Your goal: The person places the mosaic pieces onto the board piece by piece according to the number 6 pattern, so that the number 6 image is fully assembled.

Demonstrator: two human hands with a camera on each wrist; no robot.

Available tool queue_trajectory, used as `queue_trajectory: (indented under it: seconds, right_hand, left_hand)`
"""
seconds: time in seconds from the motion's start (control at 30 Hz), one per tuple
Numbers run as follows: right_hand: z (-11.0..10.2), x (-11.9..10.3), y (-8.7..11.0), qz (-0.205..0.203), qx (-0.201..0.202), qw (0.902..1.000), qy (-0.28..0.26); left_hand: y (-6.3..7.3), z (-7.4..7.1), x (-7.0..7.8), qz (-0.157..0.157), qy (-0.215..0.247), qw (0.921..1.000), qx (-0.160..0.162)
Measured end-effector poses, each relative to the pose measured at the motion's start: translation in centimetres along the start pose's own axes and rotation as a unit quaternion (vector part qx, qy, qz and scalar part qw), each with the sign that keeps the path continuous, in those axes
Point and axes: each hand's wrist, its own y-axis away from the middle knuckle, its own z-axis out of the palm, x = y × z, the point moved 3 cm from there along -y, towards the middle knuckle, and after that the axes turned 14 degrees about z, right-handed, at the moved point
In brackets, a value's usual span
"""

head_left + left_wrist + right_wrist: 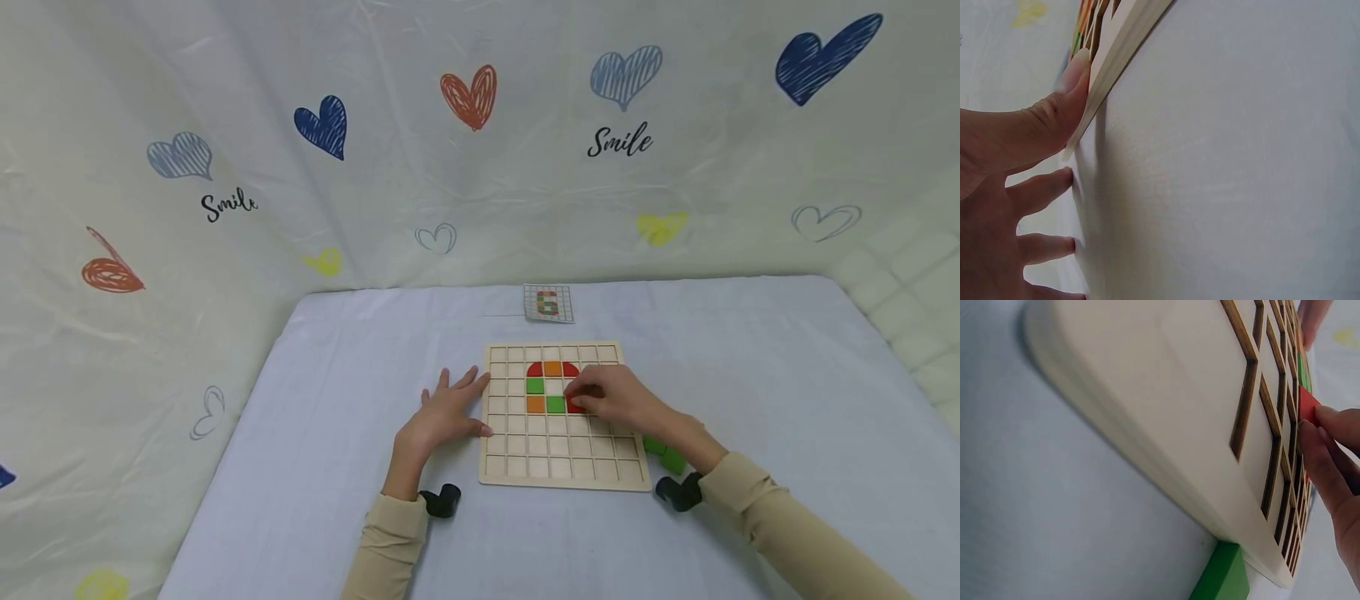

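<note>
A wooden grid board (525, 471) lies flat on the table with coloured tiles in its upper middle. Two rounded red tiles (534, 369) flank an orange tile (552, 368). Below sit a green tile (535, 386), then another orange tile (536, 405) and a second green tile (555, 405). My right hand (618, 396) pinches a red tile (1307, 404) between thumb and fingertips at the cell right of that green one. With fingers spread, my left hand (444, 414) touches the board's left edge, its thumb (1074, 74) against the side.
Loose green blocks (663, 454) lie by the board's right edge, partly under my right forearm. Behind the board, a small card (548, 303) shows a coloured figure on a grid. A white cloth (337, 375) covers the table, and a heart-printed curtain (390, 183) hangs behind.
</note>
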Motion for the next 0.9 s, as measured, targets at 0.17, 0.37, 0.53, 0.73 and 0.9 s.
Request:
queue_trajectory:
  seconds: [0.17, 0.37, 0.53, 0.73, 0.9]
  right_hand:
    - [-0.1, -0.4, 0.0, -0.018, 0.009, 0.9995, 0.024]
    - [-0.2, -0.5, 0.2, -0.014, 0.006, 0.9997, 0.018]
    - [-0.4, -0.7, 0.8, -0.016, 0.011, 0.9997, 0.012]
    - [-0.7, -1.0, 1.5, -0.033, 0.026, 0.999, 0.014]
    - [-0.9, -0.9, 1.9, -0.025, 0.024, 0.9994, 0.003]
  left_hand:
    - [0.0, 0.0, 0.1, 0.001, -0.002, 1.0, -0.001]
    - [0.0, -0.1, 0.2, 0.001, 0.001, 1.0, -0.001]
    - [0.0, -0.1, 0.1, 0.001, 0.004, 1.0, -0.001]
    - [0.0, 0.1, -0.1, 0.002, 0.007, 1.0, 0.0]
    - [-0.1, 0.2, -0.1, 0.002, 0.002, 1.0, -0.001]
